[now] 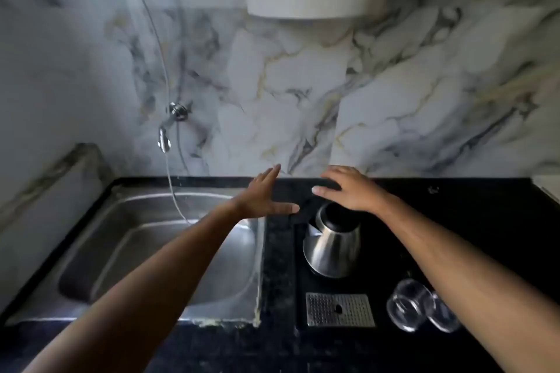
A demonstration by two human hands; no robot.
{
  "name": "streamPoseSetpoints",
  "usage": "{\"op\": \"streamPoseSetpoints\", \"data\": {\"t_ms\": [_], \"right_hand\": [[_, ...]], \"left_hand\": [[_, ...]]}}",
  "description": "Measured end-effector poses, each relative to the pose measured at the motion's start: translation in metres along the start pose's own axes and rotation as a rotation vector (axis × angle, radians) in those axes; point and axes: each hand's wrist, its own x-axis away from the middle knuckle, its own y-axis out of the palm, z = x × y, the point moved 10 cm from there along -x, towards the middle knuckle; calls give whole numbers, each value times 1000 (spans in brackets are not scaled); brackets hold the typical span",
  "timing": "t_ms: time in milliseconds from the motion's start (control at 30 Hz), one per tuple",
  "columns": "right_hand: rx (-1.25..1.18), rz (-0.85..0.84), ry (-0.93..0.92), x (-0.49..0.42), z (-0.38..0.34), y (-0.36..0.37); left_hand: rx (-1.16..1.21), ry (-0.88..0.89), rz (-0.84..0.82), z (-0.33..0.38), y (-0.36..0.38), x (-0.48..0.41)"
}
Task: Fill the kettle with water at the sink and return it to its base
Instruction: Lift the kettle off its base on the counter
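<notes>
Kettle (331,247) stands untouched (both hands spread above).

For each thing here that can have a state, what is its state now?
Kettle: upright on the counter, lid shut.
Tap: running, a thin stream.
Sink: no dishes inside.
Two glasses: lying on their sides.
Left hand: open, holding nothing.
Right hand: open, above the kettle.

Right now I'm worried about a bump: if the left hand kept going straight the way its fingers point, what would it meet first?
Probably the marble wall. The left hand, open over the sink's right edge, points up and away, left of the kettle. Nothing shows between, though depth is unclear.
</notes>
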Motion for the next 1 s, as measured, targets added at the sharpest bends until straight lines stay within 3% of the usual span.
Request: {"op": "streamPoseSetpoints", "data": {"t_ms": [200,467,733,1000], "right_hand": [[-458,168,325,45,117,23],[-946,232,661,69,195,79],[-1358,245,653,61,195,116],[-1424,329,673,41,191,107]], "left_hand": [[243,-88,-194,-14,115,-15],[484,-113,-227,-25,172,-23],[627,-71,-179,-27,182,-27],[728,-142,-141,-31,161,-36]]}}
